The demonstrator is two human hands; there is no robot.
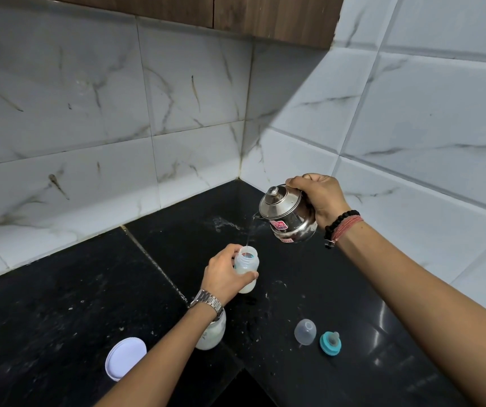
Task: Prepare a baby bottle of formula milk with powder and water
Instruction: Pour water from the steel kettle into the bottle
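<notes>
Head view, bottle: a small translucent bottle [246, 270] is seen just below the middle of the frame, upright on the black counter [59, 304], its mouth open and a whitish fill in the lower part.
Head view, left hand: the left hand [224, 277] is wrapped round the bottle from the left, thumb across the front, fingers curled behind the neck; a metal watch [206, 301] is worn on the wrist.
Head view, right hand: the right hand [318, 198] is closed on the far side of a steel pot [287, 217], right of centre, above the counter; how the fingers lie behind it cannot be told. Dark beads and a red thread are worn on the wrist.
Head view, pot: it is tilted toward the left, lid on, and a thin stream [249, 233] is seen running from its spout down to the bottle mouth.
Head view, jar: a jar [211, 336] is partly hidden beneath the left forearm, lower centre.
Head view, lid: a white round lid [126, 358] is laid flat at lower left, apart from the jar.
Head view, cap: a clear domed cap [305, 331] is laid at lower right.
Head view, teat ring: a teal ring with teat [330, 343] is placed just right of the cap.
Head view, walls: marbled white tiles [89, 113] are met in a corner behind the counter.
</notes>
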